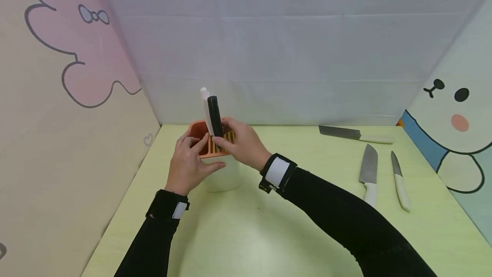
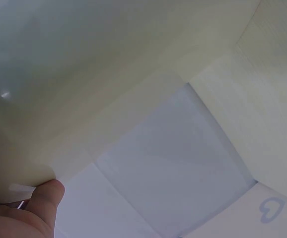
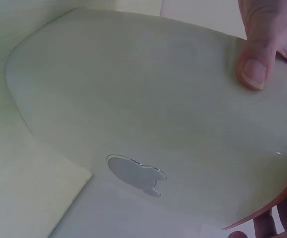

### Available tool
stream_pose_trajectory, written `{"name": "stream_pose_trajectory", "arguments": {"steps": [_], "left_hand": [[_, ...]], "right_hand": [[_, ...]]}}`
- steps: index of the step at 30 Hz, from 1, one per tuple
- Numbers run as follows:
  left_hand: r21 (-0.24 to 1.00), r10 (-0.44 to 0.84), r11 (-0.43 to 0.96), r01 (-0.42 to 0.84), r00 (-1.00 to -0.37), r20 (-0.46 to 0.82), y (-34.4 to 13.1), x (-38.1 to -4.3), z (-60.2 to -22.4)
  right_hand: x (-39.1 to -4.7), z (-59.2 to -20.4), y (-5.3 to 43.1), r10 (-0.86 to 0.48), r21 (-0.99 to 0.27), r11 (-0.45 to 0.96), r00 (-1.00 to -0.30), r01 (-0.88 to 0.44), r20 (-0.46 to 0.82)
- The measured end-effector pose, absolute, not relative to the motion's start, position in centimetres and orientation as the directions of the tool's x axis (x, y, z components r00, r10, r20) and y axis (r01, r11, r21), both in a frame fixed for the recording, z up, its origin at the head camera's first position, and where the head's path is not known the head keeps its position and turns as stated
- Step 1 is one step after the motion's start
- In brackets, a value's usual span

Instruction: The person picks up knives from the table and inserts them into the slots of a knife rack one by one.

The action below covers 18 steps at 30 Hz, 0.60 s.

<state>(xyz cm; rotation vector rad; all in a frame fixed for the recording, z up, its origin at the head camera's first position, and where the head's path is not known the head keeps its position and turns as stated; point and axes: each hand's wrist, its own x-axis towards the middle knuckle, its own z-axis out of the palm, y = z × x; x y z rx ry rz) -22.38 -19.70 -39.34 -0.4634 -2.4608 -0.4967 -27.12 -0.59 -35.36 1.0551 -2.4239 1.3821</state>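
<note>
A knife holder [image 1: 223, 176] with a cream body and an orange slotted top stands on the table. My left hand [image 1: 186, 161] grips its left side, thumb across the front and fingers at the rim. In the right wrist view, the left thumb [image 3: 255, 69] presses the glossy wall. A black handle [image 1: 214, 112] and a white handle [image 1: 206, 106] stick up from the top, slightly tilted; whatever lies below them is hidden. My right hand [image 1: 246, 142] pinches the lower part of the black handle over the slots.
Right of the holder lie a dark-bladed cleaver [image 1: 340, 132] with a pale handle, a broad white-handled knife [image 1: 369, 168] partly behind the right sleeve, and a small white-handled knife [image 1: 399, 183]. A pale curtain wall [image 1: 269, 54] rises behind the table.
</note>
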Motion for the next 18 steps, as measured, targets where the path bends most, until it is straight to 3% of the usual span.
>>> {"name": "stream_pose_trajectory", "arguments": {"steps": [7,18], "left_hand": [[0.236,0.215,0.873,0.428,-0.77,0.601,-19.6,-22.6,-39.4],[0.233,0.217,0.872,0.431,-0.766,0.606,-19.1,-22.9,-39.7]], "right_hand": [[-27.4,-36.2,-0.4,-0.506,-0.611,0.437,-0.742,-0.66,0.44],[-27.4,-37.2,-0.1,-0.448,-0.591,0.494,-0.769,-0.638,0.456]]}}
